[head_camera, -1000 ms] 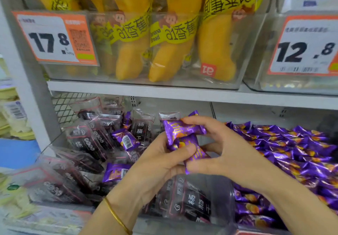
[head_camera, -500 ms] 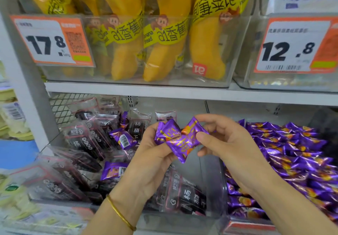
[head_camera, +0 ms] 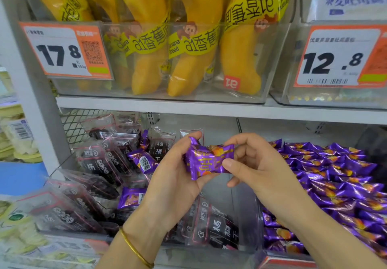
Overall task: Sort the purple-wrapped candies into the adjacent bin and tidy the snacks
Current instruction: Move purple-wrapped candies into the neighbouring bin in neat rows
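My left hand [head_camera: 173, 176] grips a small bunch of purple-wrapped candies [head_camera: 206, 160] above the left clear bin [head_camera: 245, 216]. My right hand [head_camera: 257, 164] pinches the right end of the front candy between thumb and fingers. Two more purple candies lie among the dark plum packets [head_camera: 100, 159] in that left bin: one with a barcode [head_camera: 142, 159] and one lower down [head_camera: 130, 197]. The adjacent bin on the right is heaped with purple candies [head_camera: 335, 180].
The shelf above [head_camera: 188, 107] carries a clear bin of yellow banana-bread packs [head_camera: 188, 59] with a 17.8 price tag [head_camera: 67, 50], and a second bin tagged 12.8 [head_camera: 339, 57]. A grey shelf upright [head_camera: 31, 101] stands on the left.
Both hands have stayed over the left bin with the candies. The right hand's grip has moved from over the bunch to the right end of the front candy, which now lies more level.
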Tool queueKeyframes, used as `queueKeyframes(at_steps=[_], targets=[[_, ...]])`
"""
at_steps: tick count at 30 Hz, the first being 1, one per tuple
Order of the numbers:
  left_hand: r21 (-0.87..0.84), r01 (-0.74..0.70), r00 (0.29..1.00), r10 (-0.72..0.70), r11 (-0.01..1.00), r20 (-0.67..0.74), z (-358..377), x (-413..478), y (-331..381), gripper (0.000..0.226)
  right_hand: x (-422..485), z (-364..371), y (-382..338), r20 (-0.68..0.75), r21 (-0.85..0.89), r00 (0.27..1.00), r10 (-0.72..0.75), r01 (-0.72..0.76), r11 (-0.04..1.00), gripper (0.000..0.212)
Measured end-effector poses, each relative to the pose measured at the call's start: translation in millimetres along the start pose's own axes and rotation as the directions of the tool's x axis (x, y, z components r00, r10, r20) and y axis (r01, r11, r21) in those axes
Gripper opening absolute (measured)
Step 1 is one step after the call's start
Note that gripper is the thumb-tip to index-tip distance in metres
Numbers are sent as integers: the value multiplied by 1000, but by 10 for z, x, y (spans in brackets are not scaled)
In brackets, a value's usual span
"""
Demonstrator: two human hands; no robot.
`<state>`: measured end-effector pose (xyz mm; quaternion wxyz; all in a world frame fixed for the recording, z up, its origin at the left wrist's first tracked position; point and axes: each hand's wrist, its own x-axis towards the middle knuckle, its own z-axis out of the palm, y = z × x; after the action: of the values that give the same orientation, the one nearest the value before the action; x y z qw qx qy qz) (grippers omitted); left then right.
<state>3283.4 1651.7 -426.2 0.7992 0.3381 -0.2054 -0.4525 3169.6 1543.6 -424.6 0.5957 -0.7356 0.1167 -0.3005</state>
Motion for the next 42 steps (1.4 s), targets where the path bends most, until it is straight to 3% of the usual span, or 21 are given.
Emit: queueKeyframes(at_steps=[3,6,10,13,20,25,28,30,32,34,36,37,39,42], targets=[[139,-74,997,71,988,25,-6,-15,-45,46,-5,14,-5,-43,-74,999,-17,14,997,26],[290,-137,990,123,947,66,-34,-45,-63,55,-28,-43,-35,-47,-278,998,-43,28,960,28],[514,-192,980,135,836,148,31,-93,-94,54,-101,-210,-148,102,-295,994,30,1,955,46],[566,-238,965,127,790,229,190,-117,-197,56,-231,-384,-262,147,-340,988,45,8,941,50],[658,-279,935,41,699,353,840,44,-729,51,-602,-1170,-336,43,-418,998,42,-20,908,74],[689,-283,924,-4,667,383,1371,424,-1283,44,-754,-1913,-299,-68,-426,995,73,-95,900,58],[726,-314,909,-27,612,416,1640,685,-1579,50,-719,-2336,-256,-108,-508,987,117,-156,847,63],[769,-313,914,-44,558,403,1745,838,-1747,61,-657,-2576,-251,-118,-638,983,141,-184,747,66],[838,-307,933,-30,451,358,1757,971,-1858,64,-561,-2756,-271,-134,-797,983,122,-180,576,61],[913,-379,922,-26,147,387,1688,1093,-1933,53,-439,-2864,-273,-114,-918,990,84,-137,372,58],[877,-441,894,-183,-192,409,1600,1179,-2008,50,-300,-2888,-211,-57,-988,991,124,-74,135,57],[836,-453,884,-278,-310,376,1559,1194,-2043,51,-229,-2879,-152,-37,-999,983,178,-40,10,58],[773,-470,869,-374,-426,323,1495,1198,-2096,51,-117,-2842,-11,-36,-985,959,281,13,-169,56],[751,-482,863,-394,-452,317,1450,1190,-2115,51,-5,-2793,159,-48,-966,924,380,54,-254,54]])
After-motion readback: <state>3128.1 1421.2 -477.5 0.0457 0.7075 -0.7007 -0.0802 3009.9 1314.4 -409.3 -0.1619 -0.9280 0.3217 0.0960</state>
